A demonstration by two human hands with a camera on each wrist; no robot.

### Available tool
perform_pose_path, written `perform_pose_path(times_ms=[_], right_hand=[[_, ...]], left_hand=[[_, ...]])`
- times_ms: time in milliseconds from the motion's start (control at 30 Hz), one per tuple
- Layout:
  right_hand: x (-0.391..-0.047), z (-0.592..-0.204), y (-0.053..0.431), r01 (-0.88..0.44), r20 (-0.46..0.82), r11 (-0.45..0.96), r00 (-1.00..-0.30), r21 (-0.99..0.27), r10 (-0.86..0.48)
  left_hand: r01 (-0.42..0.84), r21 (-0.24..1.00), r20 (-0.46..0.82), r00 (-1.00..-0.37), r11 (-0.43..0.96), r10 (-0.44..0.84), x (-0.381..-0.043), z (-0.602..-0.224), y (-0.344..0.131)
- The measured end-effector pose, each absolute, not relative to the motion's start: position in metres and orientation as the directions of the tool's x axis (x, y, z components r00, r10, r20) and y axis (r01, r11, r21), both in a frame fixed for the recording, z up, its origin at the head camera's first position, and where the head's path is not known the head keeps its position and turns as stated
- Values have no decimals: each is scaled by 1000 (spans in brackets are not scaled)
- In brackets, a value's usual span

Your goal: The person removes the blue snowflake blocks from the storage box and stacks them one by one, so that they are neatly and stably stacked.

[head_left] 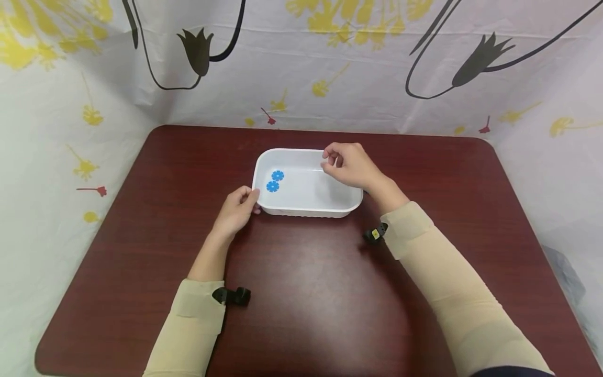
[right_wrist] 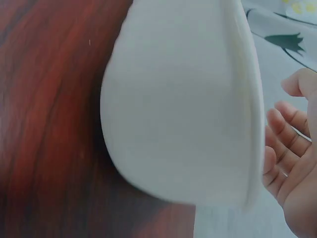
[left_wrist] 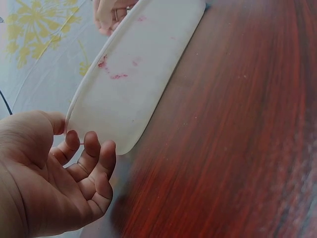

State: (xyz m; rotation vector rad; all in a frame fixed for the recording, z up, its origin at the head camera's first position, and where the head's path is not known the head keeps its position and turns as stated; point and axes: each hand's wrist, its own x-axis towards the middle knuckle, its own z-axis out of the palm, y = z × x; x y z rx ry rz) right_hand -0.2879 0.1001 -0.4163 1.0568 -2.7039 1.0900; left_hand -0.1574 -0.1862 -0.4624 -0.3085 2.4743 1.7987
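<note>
A white plastic basin (head_left: 308, 199) stands on the table, its outer wall (left_wrist: 133, 74) filling much of the left wrist view. Two blue notched discs (head_left: 275, 181), flower-like in outline, lie at the left of its floor. My left hand (head_left: 236, 209) grips the basin's left rim, thumb on top and fingertips against the outside. Over the right part of the basin hovers my right hand (head_left: 347, 165), fingers loosely bent. Seen from the right wrist, the right hand's thumb and fingers (right_wrist: 290, 131) are apart, and I see nothing held between them.
The dark red wooden table (head_left: 301, 283) has rounded corners and extends around the basin. Behind it and at both sides hangs a white cloth (head_left: 301, 68) printed with yellow and dark flowers. Small black devices (head_left: 235, 296) are strapped at both sleeve cuffs.
</note>
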Motion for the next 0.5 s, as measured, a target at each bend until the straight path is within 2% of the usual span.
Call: perform_pose_path(times_ms=[500], right_hand=[[-282, -426, 57, -569, 121, 565, -760, -598, -638]], left_hand=[[-194, 933, -164, -979, 302, -121, -157, -461, -186]])
